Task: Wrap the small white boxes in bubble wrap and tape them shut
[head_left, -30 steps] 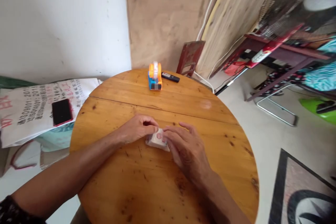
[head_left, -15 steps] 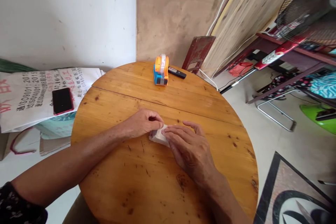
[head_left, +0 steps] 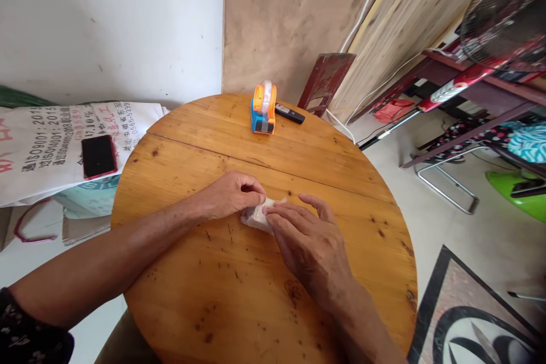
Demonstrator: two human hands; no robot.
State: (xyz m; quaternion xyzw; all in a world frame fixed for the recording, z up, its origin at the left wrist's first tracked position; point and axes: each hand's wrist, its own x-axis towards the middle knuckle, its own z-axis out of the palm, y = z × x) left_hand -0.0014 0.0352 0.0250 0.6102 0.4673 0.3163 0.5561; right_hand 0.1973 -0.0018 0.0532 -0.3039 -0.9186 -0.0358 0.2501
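A small white packet point(head_left: 255, 218), apparently wrapped in thin clear film, lies on the round wooden table point(head_left: 179, 278) between my hands. My left hand point(head_left: 236, 196) reaches in from the left, thumb and forefinger pinched together at the packet's upper edge. Across its right end lies my right hand point(head_left: 313, 236), fingertips pressing on top and thumb along the near side; the outer finger is lifted. That hand hides part of the packet. A wisp of the white wrapping stands up between the two hands.
An orange and blue tape dispenser point(head_left: 263, 108) stands at the table's far edge, beside a black remote-like object point(head_left: 290, 113). To the left, a phone point(head_left: 99, 156) rests on a printed white sack point(head_left: 46, 142). Behind are a dark red chair point(head_left: 326, 79) and, at right, a fan point(head_left: 507, 17).
A bit more of the white wrapping shows raised between my fingers. Both hands stay at the packet, nearly still. The camera view has shifted slightly.
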